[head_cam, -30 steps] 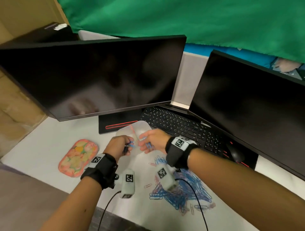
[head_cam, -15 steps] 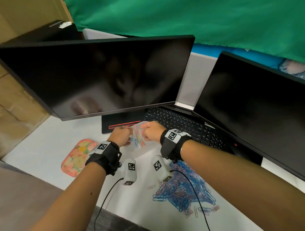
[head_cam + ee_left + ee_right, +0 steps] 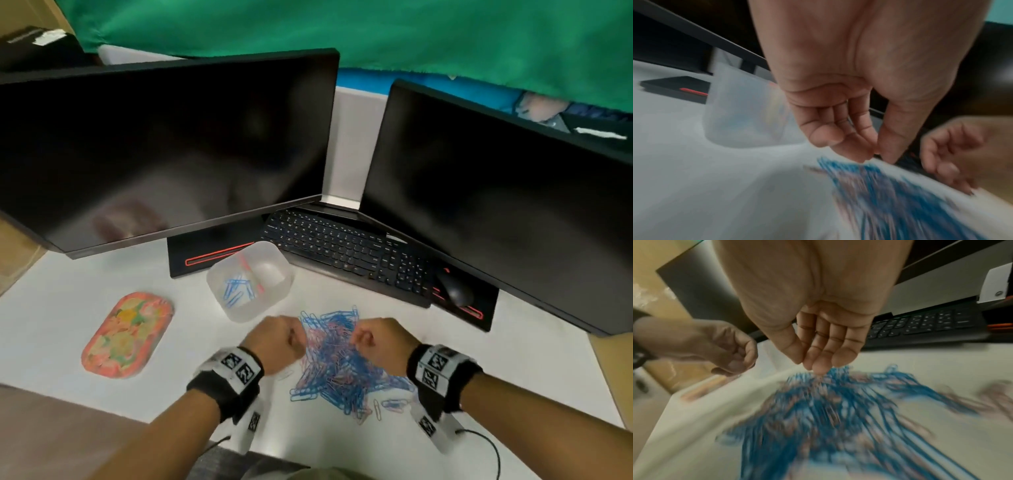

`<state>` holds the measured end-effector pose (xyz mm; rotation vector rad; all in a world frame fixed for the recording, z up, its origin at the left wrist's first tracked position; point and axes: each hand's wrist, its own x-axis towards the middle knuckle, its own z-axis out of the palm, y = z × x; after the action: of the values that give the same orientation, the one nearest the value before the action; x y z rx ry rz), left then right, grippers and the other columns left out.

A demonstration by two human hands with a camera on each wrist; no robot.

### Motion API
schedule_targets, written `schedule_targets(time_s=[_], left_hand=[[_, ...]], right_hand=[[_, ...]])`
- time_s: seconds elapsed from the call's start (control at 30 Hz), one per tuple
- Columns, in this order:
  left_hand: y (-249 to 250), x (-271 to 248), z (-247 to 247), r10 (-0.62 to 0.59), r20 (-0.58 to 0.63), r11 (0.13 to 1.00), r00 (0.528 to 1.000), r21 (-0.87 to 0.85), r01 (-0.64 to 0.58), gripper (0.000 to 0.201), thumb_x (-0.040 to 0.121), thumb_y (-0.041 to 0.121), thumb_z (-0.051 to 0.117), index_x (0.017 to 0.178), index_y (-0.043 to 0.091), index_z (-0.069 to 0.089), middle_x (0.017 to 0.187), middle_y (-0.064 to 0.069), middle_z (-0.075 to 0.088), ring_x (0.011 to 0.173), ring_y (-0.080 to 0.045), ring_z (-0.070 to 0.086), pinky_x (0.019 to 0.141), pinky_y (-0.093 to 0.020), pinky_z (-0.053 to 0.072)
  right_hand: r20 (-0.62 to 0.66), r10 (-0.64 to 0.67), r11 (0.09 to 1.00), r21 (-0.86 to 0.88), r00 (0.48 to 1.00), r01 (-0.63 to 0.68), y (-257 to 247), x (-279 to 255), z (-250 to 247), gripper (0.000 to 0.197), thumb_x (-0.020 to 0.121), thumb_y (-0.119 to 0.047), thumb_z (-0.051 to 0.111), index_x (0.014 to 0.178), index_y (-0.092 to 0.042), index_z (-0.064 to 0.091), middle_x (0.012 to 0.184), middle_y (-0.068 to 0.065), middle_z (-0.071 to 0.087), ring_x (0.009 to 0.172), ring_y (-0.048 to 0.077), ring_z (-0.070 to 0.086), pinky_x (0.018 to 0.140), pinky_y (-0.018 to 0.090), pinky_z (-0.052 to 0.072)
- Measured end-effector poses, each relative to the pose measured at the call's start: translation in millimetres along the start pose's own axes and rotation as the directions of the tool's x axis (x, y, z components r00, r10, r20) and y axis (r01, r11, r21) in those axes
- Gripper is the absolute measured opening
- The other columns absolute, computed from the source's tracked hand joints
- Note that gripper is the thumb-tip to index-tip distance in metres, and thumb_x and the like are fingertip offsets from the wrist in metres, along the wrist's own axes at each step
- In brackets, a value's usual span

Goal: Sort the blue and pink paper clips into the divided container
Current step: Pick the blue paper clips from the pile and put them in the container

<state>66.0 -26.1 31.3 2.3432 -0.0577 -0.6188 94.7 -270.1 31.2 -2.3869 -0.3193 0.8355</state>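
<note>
A translucent divided container (image 3: 274, 274) with a pink divider stands behind the hands and also shows in the left wrist view (image 3: 744, 116). Several blue clips lie in its left compartment. A heap of blue and pink paper clips (image 3: 339, 366) covers the white desk in front of it. My left hand (image 3: 291, 339) hangs over the heap's left edge, fingers curled and thumb meeting the fingertips (image 3: 875, 154), with nothing seen between them. My right hand (image 3: 363, 339) is at the heap's right side. Its fingertips (image 3: 813, 368) touch the blurred clips (image 3: 838, 418), and a grip cannot be made out.
Two dark monitors (image 3: 171, 147) (image 3: 496, 205) stand at the back, a black keyboard (image 3: 342, 246) and mouse (image 3: 454, 291) under them. A monitor base (image 3: 212, 257) sits just behind the container. A flowered oval tray (image 3: 126, 334) lies to the left.
Both hands have left the container and drawn back toward me, down to the clip heap. The clips they held over the container are gone from their fingers.
</note>
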Motion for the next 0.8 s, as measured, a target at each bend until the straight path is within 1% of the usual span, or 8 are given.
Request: schedule_targets(time_s=[0.07, 0.17, 0.23, 0.3, 0.43, 0.5, 0.63, 0.8], left_hand=[[-4, -4, 23, 0.093, 0.111, 0.983, 0.989, 0.149, -0.109, 0.010, 0.077, 0.018, 0.058, 0.079, 0.022, 0.067, 0.075, 0.015, 0.063, 0.074, -0.008, 0.062, 0.065, -0.012, 0.042], [-11, -10, 48, 0.150, 0.213, 0.919, 0.966, 0.332, -0.215, 0.005, 0.079, 0.026, 0.056, 0.079, 0.021, 0.059, 0.087, 0.006, 0.065, 0.080, -0.017, 0.060, 0.069, -0.021, 0.042], [-17, -12, 58, 0.174, 0.219, 0.868, 0.960, 0.425, -0.255, 0.014, 0.082, 0.032, 0.054, 0.092, 0.024, 0.061, 0.101, 0.003, 0.061, 0.092, -0.021, 0.060, 0.076, -0.026, 0.045], [-21, -13, 63, 0.182, 0.210, 0.849, 0.961, 0.459, -0.261, 0.023, 0.085, 0.033, 0.052, 0.105, 0.027, 0.061, 0.111, 0.004, 0.058, 0.100, -0.022, 0.059, 0.081, -0.030, 0.048], [-26, -9, 65, 0.152, 0.175, 0.853, 0.973, 0.475, -0.219, 0.022, 0.086, 0.027, 0.052, 0.104, 0.028, 0.064, 0.113, 0.007, 0.058, 0.103, -0.019, 0.059, 0.082, -0.029, 0.050], [-27, -9, 64, 0.140, 0.154, 0.856, 0.978, 0.477, -0.198, 0.020, 0.086, 0.027, 0.051, 0.100, 0.027, 0.066, 0.110, 0.007, 0.058, 0.101, -0.019, 0.059, 0.081, -0.029, 0.049], [-28, -10, 63, 0.140, 0.117, 0.857, 0.983, 0.483, -0.179, 0.018, 0.087, 0.027, 0.050, 0.097, 0.025, 0.065, 0.107, 0.006, 0.059, 0.100, -0.019, 0.059, 0.078, -0.028, 0.046], [-31, -12, 58, 0.151, 0.033, 0.911, 0.988, 0.384, -0.152, 0.021, 0.086, 0.027, 0.051, 0.096, 0.027, 0.069, 0.103, 0.008, 0.065, 0.096, -0.016, 0.061, 0.079, -0.025, 0.048]], right_hand=[[0.047, -0.037, 0.994, -0.104, 0.998, 0.042, 12, -18, 10, 0.016, 0.085, -0.012, 0.053, 0.084, -0.018, 0.068, 0.071, -0.012, 0.059, 0.066, 0.004, 0.055, 0.067, 0.016, 0.047], [0.135, -0.142, 0.935, -0.306, 0.981, 0.178, 15, -37, 29, 0.017, 0.088, -0.023, 0.048, 0.087, -0.019, 0.065, 0.086, -0.005, 0.062, 0.080, 0.016, 0.059, 0.073, 0.026, 0.047], [0.176, -0.235, 0.884, -0.369, 0.956, 0.286, 14, -41, 46, 0.019, 0.089, -0.028, 0.047, 0.092, -0.019, 0.064, 0.098, 0.001, 0.064, 0.088, 0.022, 0.059, 0.078, 0.031, 0.048], [0.212, -0.292, 0.837, -0.415, 0.933, 0.357, 10, -39, 62, 0.023, 0.089, -0.034, 0.049, 0.094, -0.015, 0.062, 0.100, 0.005, 0.062, 0.089, 0.026, 0.058, 0.079, 0.035, 0.048], [0.099, -0.273, 0.837, -0.465, 0.957, 0.287, 9, -29, 80, 0.029, 0.087, -0.041, 0.053, 0.094, -0.013, 0.055, 0.097, 0.007, 0.057, 0.089, 0.025, 0.054, 0.077, 0.035, 0.039], [0.051, -0.262, 0.846, -0.468, 0.964, 0.254, 10, -26, 81, 0.026, 0.085, -0.039, 0.055, 0.091, -0.014, 0.056, 0.095, 0.006, 0.059, 0.086, 0.025, 0.055, 0.074, 0.034, 0.041], [0.029, -0.251, 0.836, -0.498, 0.968, 0.232, 17, -21, 81, 0.016, 0.065, -0.029, 0.068, 0.065, -0.021, 0.055, 0.065, -0.004, 0.057, 0.058, 0.017, 0.060, 0.048, 0.022, 0.044], [0.000, -0.347, 0.796, -0.529, 0.938, 0.295, 8, -21, 80, 0.018, 0.059, -0.026, 0.071, 0.065, -0.024, 0.054, 0.065, -0.008, 0.055, 0.056, 0.013, 0.057, 0.045, 0.021, 0.041]])
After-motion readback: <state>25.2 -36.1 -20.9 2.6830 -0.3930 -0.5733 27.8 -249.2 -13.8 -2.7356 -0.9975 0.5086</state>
